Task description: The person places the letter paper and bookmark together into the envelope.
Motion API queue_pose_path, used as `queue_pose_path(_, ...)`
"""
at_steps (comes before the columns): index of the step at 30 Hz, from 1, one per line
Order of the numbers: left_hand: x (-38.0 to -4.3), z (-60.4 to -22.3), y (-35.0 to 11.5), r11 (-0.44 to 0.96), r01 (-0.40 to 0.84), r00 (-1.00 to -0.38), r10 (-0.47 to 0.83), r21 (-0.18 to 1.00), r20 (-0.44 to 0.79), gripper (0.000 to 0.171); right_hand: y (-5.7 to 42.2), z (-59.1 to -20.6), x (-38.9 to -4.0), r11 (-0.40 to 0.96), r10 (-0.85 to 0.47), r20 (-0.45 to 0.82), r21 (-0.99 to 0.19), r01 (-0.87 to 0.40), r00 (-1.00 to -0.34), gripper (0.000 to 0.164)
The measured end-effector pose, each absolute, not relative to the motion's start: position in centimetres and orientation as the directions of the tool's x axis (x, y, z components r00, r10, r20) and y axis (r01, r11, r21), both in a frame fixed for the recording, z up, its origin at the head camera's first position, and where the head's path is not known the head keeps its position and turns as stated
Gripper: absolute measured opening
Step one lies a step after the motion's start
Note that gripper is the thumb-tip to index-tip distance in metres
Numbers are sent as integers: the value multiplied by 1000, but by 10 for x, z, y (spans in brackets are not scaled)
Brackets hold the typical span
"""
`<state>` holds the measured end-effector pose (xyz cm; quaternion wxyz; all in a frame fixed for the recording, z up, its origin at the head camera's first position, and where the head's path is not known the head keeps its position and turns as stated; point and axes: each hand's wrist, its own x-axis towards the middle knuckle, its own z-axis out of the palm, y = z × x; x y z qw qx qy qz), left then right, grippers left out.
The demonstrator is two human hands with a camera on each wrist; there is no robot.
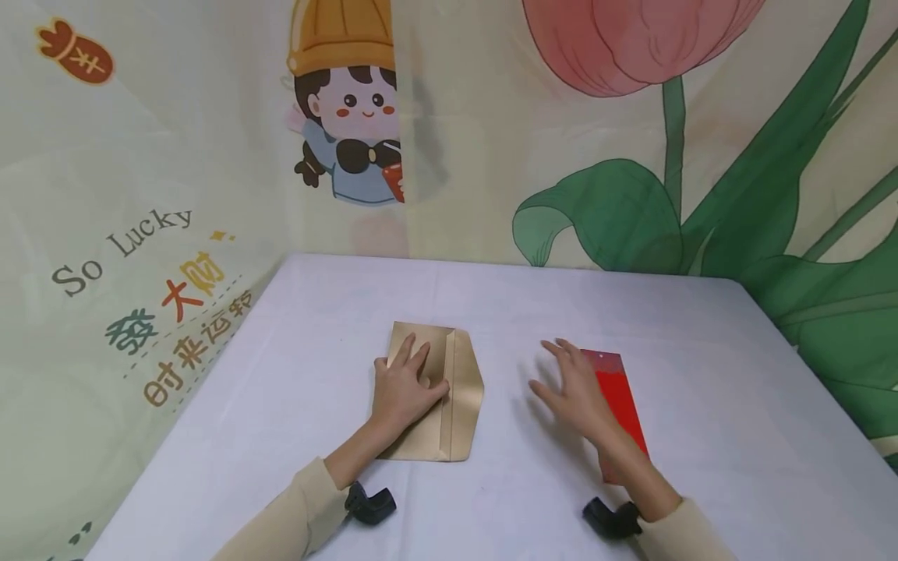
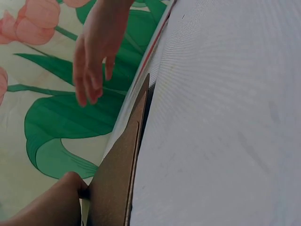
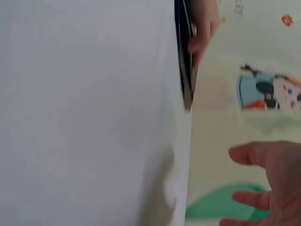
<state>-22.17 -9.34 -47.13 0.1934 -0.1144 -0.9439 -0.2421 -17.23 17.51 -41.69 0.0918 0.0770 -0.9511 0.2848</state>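
A gold-brown paper envelope [image 1: 465,425] lies on the table with its flap toward the right. My left hand [image 1: 403,393] rests on it, fingers spread and thumb near the flap's fold. In the left wrist view the envelope [image 2: 113,183] shows edge-on, its flap side tilted a little up from the white surface. My right hand [image 1: 581,396] hovers between the envelope and a red paper packet [image 1: 624,401], fingers apart and nothing in them. Its forearm covers part of the packet. The right wrist view shows this hand [image 3: 282,181] with fingers loosely extended.
A white cloth covers the table [image 1: 491,300]. Behind it hangs a printed backdrop [image 1: 463,156] with a cartoon figure and a large tulip. Black wrist mounts [image 1: 372,505] sit at both sleeves, close over the table.
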Motion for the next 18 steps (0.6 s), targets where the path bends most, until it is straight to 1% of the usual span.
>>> queue_pose_path(3,-222,-472,-95,852,321,-893,126,414,433,68,218,-423,-151,856,36,204,-511,-75,-978,66)
queue_pose_path(6,-220,-472,-94,855,339,-885,147,394,442,67,248,-441,-130,860,124,174,-511,18,-977,73)
queue_pose_path(9,-218,-471,-94,855,349,-878,156,383,452,67,260,-459,-120,876,126,191,-482,19,-973,77)
queue_pose_path(13,-218,-470,-95,854,344,-881,150,391,448,66,260,-472,-118,911,84,282,-411,-41,-956,72)
queue_pose_path(18,-217,-471,-95,859,324,-894,139,397,427,66,259,-473,-117,909,79,301,-414,-56,-950,66)
